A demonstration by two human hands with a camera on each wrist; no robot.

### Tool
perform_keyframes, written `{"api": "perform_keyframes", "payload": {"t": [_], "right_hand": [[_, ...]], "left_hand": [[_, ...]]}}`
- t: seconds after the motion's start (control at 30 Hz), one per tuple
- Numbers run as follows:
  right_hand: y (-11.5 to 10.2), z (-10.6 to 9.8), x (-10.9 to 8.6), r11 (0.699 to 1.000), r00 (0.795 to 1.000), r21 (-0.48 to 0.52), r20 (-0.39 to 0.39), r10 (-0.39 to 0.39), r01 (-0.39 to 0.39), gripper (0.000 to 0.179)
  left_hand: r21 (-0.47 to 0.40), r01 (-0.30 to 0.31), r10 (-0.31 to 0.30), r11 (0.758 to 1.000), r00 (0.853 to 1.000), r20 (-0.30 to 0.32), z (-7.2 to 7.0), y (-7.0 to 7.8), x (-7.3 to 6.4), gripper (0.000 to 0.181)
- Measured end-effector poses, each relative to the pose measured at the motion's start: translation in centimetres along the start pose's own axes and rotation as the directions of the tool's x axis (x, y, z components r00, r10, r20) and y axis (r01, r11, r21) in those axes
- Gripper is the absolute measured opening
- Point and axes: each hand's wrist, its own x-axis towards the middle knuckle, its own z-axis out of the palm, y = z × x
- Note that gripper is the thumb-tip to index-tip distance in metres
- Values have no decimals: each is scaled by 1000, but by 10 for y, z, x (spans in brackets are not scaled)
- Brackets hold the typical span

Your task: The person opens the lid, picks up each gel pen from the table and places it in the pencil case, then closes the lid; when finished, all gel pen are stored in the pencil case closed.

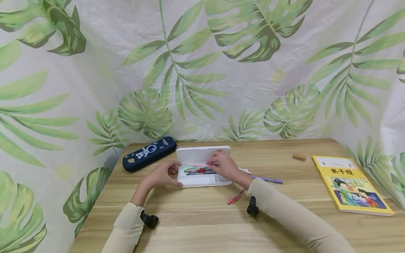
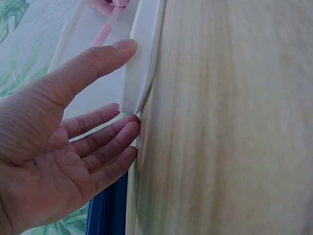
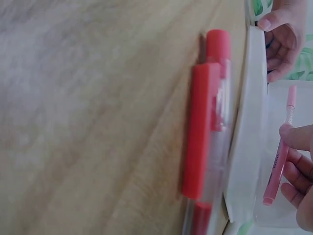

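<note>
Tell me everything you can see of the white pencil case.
The white pencil case is a smooth, plastic-looking box, lying open on the table with its lid raised at the back. Pens lie in its rear part, behind a front compartment. The left hand touches its left end; the right hand holds a pink pen over it.

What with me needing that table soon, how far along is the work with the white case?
Apparently partway, if this is packing. Done: several pens lie in the open white case. In hand: the right hand pinches a pink pen over it, while the left hand touches its left end. Remaining: red pens and a purple pen lie on the table outside, and the lid stands open.
</note>
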Motion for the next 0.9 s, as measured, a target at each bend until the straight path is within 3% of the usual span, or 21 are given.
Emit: {"api": "perform_keyframes", "payload": {"t": [0.4, 0.9], "right_hand": [[3, 15, 2, 993, 999, -115, -30, 24, -28, 5], [-7, 21, 4, 987, 998, -147, -20, 58, -60, 3]], "left_hand": [[-5, 10, -10, 1000, 1000, -1, 0, 1, -1, 77], [-24, -9, 9, 1000, 1000, -1, 1, -1, -1, 77]]}}
